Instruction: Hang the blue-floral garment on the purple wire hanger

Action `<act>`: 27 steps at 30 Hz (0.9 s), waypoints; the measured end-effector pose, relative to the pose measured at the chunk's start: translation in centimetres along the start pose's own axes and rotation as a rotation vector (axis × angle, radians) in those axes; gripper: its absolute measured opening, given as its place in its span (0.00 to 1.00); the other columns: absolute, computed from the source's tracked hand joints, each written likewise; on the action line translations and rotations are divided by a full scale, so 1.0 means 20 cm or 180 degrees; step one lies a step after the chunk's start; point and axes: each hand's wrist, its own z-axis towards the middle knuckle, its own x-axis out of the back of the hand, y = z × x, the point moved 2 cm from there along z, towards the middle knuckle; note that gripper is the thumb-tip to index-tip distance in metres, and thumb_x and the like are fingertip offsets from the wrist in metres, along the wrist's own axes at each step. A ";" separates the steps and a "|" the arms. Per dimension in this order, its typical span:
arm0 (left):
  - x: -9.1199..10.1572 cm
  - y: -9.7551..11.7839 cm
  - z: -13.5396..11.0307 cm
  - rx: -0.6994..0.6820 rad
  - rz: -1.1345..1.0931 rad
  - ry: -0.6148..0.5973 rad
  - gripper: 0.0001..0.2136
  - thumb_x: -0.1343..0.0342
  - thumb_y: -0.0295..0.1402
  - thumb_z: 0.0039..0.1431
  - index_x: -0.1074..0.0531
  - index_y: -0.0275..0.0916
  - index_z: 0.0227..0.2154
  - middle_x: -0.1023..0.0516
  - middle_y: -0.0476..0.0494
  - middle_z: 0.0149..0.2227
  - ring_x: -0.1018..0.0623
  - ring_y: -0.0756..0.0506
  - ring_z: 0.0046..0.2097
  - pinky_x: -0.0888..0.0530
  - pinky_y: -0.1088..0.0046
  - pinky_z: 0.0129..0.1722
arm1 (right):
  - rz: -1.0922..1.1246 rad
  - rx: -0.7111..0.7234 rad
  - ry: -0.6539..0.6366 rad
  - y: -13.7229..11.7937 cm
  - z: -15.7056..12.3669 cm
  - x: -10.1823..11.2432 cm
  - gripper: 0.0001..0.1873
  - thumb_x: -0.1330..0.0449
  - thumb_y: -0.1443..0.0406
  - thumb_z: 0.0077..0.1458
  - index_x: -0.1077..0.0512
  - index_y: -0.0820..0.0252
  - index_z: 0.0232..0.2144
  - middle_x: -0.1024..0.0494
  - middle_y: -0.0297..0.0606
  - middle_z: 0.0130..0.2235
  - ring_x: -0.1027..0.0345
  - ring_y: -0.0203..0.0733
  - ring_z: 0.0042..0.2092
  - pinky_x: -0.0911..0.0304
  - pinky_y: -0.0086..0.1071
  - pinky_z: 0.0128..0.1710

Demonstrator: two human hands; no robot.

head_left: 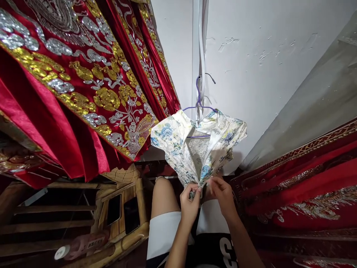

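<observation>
A floral blouse [175,149], white with blue and yellow flowers, hangs on a purple hanger [199,104] in front of me. Its front is parted in a deep V above my hands. My left hand [191,195] pinches the cloth where the two front edges meet low down. Just to the right, my right hand [220,188] has its fingertips closed on the right front edge. The small fastening between my fingers is too small to make out.
Red embroidered cloth [111,100] with gold and silver sequins hangs at the left, and more red cloth [306,186] is at the right. Two phones [131,214] lie on a bamboo seat [122,238], with a pink bottle [80,245] beside it. A white wall [251,56] stands behind.
</observation>
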 end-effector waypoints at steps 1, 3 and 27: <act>0.01 0.01 0.00 -0.0016 -0.0007 -0.0005 0.08 0.42 0.39 0.62 0.24 0.40 0.31 0.23 0.45 0.31 0.25 0.44 0.36 0.28 0.69 0.39 | -0.0185 0.0088 -0.0139 0.02 -0.02 -0.01 0.19 0.30 0.50 0.48 0.23 0.60 0.29 0.37 0.27 0.19 0.45 0.33 0.23 0.46 0.29 0.24; 0.02 0.02 0.00 -0.0081 -0.0016 -0.0014 0.07 0.42 0.36 0.62 0.24 0.40 0.32 0.22 0.45 0.32 0.24 0.44 0.36 0.28 0.70 0.39 | -0.0439 0.0232 -0.0334 0.08 -0.05 -0.04 0.16 0.31 0.53 0.50 0.24 0.59 0.33 0.36 0.27 0.20 0.42 0.35 0.24 0.43 0.29 0.26; -0.07 0.12 -0.07 -0.0079 -0.0150 -0.0458 0.11 0.42 0.37 0.64 0.26 0.36 0.30 0.26 0.47 0.29 0.28 0.48 0.33 0.31 0.75 0.36 | -0.0344 0.1001 0.0700 0.15 -0.05 0.02 0.12 0.36 0.56 0.58 0.27 0.58 0.34 0.22 0.35 0.27 0.27 0.39 0.29 0.31 0.30 0.29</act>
